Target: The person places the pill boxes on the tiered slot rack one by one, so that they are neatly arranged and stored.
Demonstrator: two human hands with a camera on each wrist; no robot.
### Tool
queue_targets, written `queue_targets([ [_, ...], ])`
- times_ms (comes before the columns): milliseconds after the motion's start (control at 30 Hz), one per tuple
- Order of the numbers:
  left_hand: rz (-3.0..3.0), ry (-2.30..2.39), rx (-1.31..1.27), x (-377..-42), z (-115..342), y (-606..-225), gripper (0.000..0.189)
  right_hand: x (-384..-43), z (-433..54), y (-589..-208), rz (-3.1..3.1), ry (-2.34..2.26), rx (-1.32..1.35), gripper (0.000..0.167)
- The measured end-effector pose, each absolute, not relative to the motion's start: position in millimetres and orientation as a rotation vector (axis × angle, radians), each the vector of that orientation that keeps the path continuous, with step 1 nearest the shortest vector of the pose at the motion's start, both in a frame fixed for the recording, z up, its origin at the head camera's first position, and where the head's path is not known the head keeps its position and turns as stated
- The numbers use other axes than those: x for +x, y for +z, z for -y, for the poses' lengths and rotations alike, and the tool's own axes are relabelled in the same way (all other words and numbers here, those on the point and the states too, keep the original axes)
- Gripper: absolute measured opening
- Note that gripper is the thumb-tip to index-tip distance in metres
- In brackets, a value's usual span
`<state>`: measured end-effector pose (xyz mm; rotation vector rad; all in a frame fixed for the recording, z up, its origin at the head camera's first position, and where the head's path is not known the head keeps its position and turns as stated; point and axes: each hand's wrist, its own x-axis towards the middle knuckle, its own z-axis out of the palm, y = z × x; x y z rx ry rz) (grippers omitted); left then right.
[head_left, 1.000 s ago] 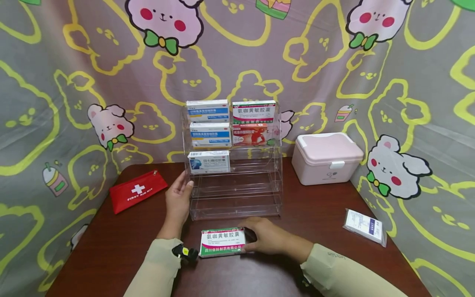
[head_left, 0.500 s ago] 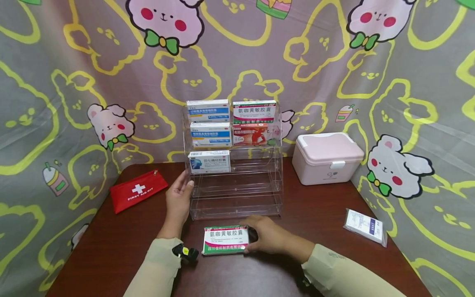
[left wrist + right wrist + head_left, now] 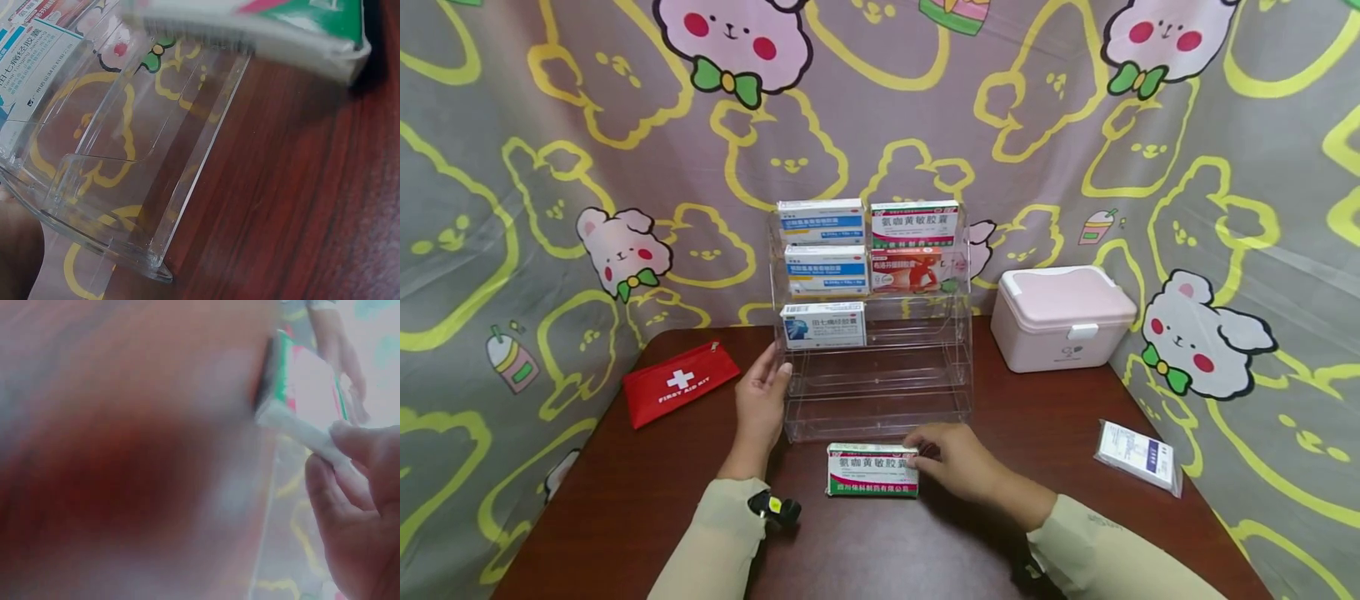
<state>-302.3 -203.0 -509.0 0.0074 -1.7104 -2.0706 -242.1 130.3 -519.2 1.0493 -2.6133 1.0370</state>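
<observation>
My right hand [image 3: 958, 467] pinches the right end of a white, green and pink medicine box [image 3: 871, 473] between thumb and fingers. The box stands tilted in front of the rack's lowest tier, its printed face toward me. In the right wrist view, the thumb and fingertips [image 3: 320, 472] grip the box's narrow end [image 3: 297, 428]. My left hand [image 3: 762, 408] holds the left side of a clear acrylic tiered rack [image 3: 876, 425]. Medicine boxes fill its top two tiers. A white and grey medicine box [image 3: 823, 327] sits at the left of the third tier.
A red first aid pouch [image 3: 681, 385] lies left on the brown table [image 3: 880, 558]. A pale pink lidded box [image 3: 1063, 321] stands at the back right. Nearer on the right lies a white packet in clear plastic [image 3: 1138, 457]. Patterned cloth [image 3: 880, 100] walls the table behind and at both sides.
My right hand has lifted the green and pink medicine box off its nearer spot and moved it rightward and toward the rack, tilting it more upright. My left hand stays at the rack.
</observation>
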Motion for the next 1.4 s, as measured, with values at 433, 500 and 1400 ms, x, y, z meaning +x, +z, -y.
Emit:
queue_targets([
  [433,1.698,-2.087,0.007,-301,203,-508,0.054,-277,-161,-442,2.298,1.256,0.715,0.016],
  [500,1.700,-2.089,0.010,-301,204,-508,0.055,-288,-164,-427,2.243,1.289,0.670,0.016],
  [1400,1.652,-2.063,-0.049,-301,202,-512,0.054,-351,-162,-383,2.085,1.109,0.499,0.017],
])
